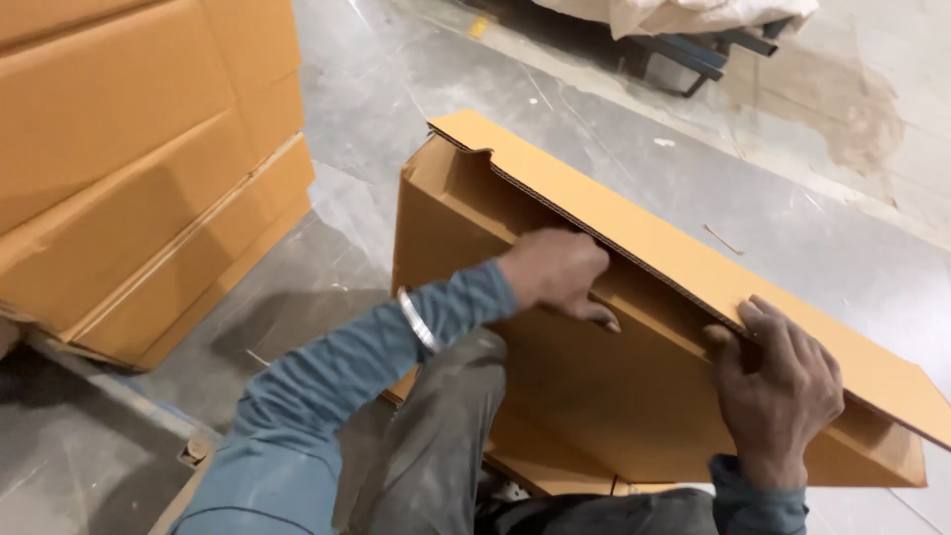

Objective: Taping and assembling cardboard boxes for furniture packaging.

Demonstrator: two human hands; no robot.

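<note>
cardboard box (594, 396) on its side on grey floor (594, 129), open side facing person, flap (674, 248) sticking out along top | L hand (555, 272) curled over inner panel edge under flap, gripping it | R hand (778, 391) pinching flap edge, thumb below | stacked cartons (129, 168) far left | pallet w/ sack (693, 40) top right
</note>
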